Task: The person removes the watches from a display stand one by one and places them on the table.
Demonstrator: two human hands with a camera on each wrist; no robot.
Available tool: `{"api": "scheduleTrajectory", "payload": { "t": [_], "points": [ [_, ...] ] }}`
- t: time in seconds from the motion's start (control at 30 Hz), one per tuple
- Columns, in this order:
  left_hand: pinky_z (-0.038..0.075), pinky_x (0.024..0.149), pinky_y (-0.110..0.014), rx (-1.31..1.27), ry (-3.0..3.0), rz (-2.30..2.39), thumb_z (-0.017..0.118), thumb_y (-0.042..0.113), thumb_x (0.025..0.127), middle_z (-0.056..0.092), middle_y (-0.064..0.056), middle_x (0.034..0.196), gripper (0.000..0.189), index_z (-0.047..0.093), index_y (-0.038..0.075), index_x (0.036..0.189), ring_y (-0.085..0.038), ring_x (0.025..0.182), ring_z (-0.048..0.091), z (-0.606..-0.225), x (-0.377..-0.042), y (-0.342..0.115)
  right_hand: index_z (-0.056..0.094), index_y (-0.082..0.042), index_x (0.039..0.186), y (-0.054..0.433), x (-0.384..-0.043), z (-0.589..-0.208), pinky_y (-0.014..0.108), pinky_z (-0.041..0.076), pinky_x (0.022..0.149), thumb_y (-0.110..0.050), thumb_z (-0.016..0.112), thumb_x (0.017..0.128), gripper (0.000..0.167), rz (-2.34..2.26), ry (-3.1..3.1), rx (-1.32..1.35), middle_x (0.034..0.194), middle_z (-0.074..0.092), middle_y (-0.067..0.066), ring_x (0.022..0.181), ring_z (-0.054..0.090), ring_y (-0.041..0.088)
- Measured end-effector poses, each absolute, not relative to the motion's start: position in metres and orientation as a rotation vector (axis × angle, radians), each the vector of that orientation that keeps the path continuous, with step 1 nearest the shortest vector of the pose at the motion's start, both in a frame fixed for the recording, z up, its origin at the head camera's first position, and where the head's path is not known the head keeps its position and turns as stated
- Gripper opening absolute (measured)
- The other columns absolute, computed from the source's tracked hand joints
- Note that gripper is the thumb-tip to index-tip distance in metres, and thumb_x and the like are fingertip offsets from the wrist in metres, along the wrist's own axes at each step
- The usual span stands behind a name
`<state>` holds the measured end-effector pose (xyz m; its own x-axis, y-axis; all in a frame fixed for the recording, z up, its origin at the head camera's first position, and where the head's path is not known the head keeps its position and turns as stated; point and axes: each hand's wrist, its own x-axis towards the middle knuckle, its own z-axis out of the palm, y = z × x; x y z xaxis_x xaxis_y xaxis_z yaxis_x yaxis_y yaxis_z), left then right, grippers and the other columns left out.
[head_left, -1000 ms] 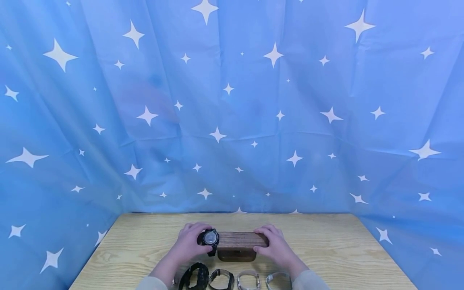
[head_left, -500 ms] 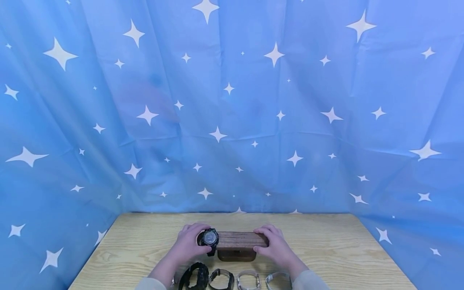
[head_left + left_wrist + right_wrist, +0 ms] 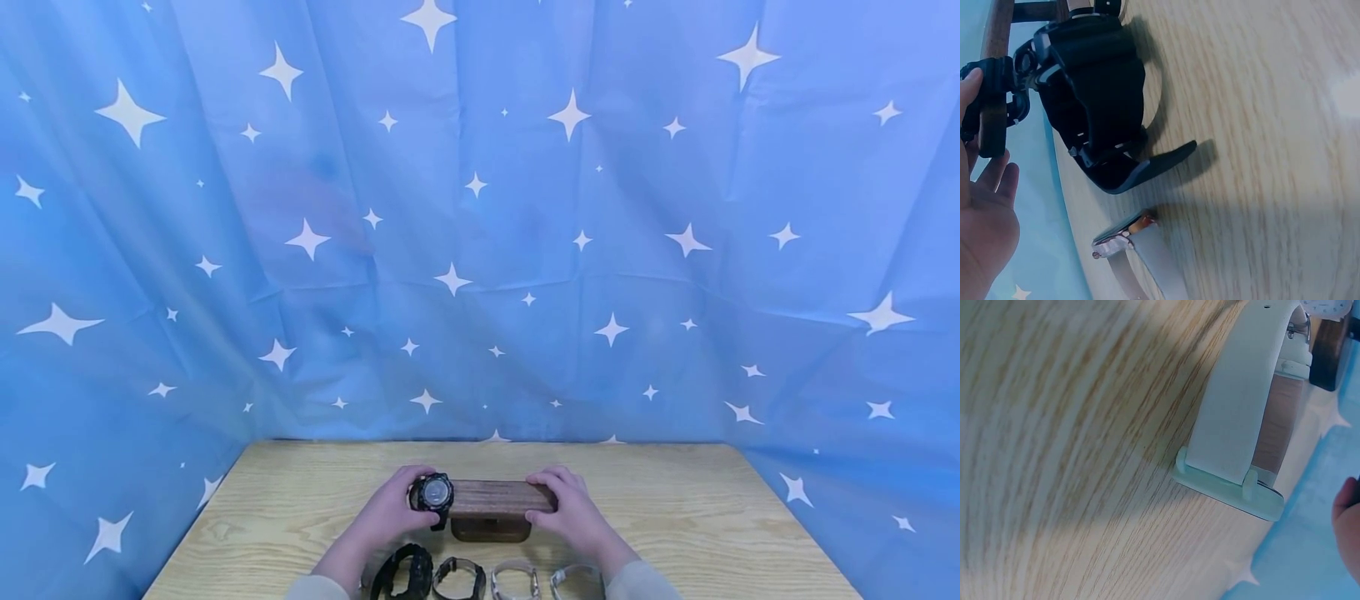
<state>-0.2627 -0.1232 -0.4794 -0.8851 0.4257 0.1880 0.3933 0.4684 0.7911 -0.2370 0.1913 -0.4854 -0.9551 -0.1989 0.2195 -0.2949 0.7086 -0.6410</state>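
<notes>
A wooden watch stand (image 3: 495, 497) with a horizontal bar stands on the table. A black wristwatch (image 3: 435, 492) with a round face is strapped round the bar's left end. My left hand (image 3: 393, 507) holds this watch, the thumb at its lower edge and the fingers at its upper edge. In the left wrist view the thumb lies against the watch (image 3: 991, 78) on the bar. My right hand (image 3: 567, 510) grips the bar's right end between thumb and fingers; the right wrist view shows only a little of that hand (image 3: 1349, 534).
Several watches lie near me in front of the stand: a bulky black watch (image 3: 418, 572), one with a dark strap (image 3: 478, 579), a pale one (image 3: 534, 582) and a whitish one (image 3: 558, 575). Another light-strapped watch (image 3: 1160, 262) lies farther left. A blue star-printed curtain (image 3: 480, 333) hangs behind the table.
The fingers of my left hand have drawn in slightly toward the watch. The right hand, the stand and the other watches stay in place.
</notes>
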Motion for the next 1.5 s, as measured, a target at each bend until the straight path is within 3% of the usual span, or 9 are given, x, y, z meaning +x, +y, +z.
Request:
{"api": "scheduleTrajectory", "payload": {
  "t": [0.33,0.67,0.97,1.2,1.5],
  "points": [
    [0.046,0.087,-0.05,0.681,2.504,1.512,0.08,0.016,0.073,0.047,-0.022,0.131,0.074,0.043,0.005,0.135,-0.037,0.108,0.054,-0.483,-0.265,-0.123,0.061,-0.021,0.118,0.192,-0.238,-0.487,0.048,0.041,0.086,-0.038,0.076,0.077,0.048,1.064,-2.785,0.41,0.121,0.05,0.001,0.112,0.041,0.031],
    [0.047,0.085,-0.048,0.647,2.505,1.492,0.08,0.02,0.073,0.048,-0.02,0.13,0.072,0.044,0.008,0.135,-0.034,0.107,0.054,-0.482,-0.264,-0.126,0.06,-0.022,0.12,0.193,-0.238,-0.487,0.048,0.041,0.086,-0.04,0.075,0.077,0.049,1.067,-2.786,0.413,0.122,0.05,0.001,0.113,0.04,0.031],
    [0.045,0.087,-0.053,0.619,2.541,1.484,0.081,0.023,0.072,0.044,-0.019,0.136,0.073,0.045,0.009,0.134,-0.042,0.114,0.047,-0.482,-0.263,-0.128,0.061,-0.022,0.119,0.193,-0.238,-0.487,0.048,0.041,0.086,-0.039,0.075,0.076,0.049,1.051,-2.782,0.41,0.121,0.05,0.001,0.112,0.041,0.031],
    [0.043,0.089,-0.056,0.642,2.542,1.483,0.082,0.023,0.069,0.046,-0.02,0.134,0.078,0.043,0.008,0.136,-0.04,0.111,0.05,-0.487,-0.267,-0.129,0.061,-0.02,0.119,0.193,-0.238,-0.486,0.048,0.041,0.085,-0.038,0.075,0.077,0.047,1.062,-2.78,0.417,0.119,0.05,0.0,0.112,0.041,0.031],
    [0.041,0.092,-0.055,0.659,2.405,1.557,0.079,0.018,0.074,0.04,-0.022,0.138,0.077,0.038,0.007,0.138,-0.043,0.116,0.046,-0.486,-0.266,-0.132,0.061,-0.021,0.118,0.192,-0.238,-0.487,0.047,0.041,0.084,-0.038,0.075,0.077,0.046,1.065,-2.779,0.414,0.119,0.05,0.0,0.112,0.041,0.031]
  ]
}}
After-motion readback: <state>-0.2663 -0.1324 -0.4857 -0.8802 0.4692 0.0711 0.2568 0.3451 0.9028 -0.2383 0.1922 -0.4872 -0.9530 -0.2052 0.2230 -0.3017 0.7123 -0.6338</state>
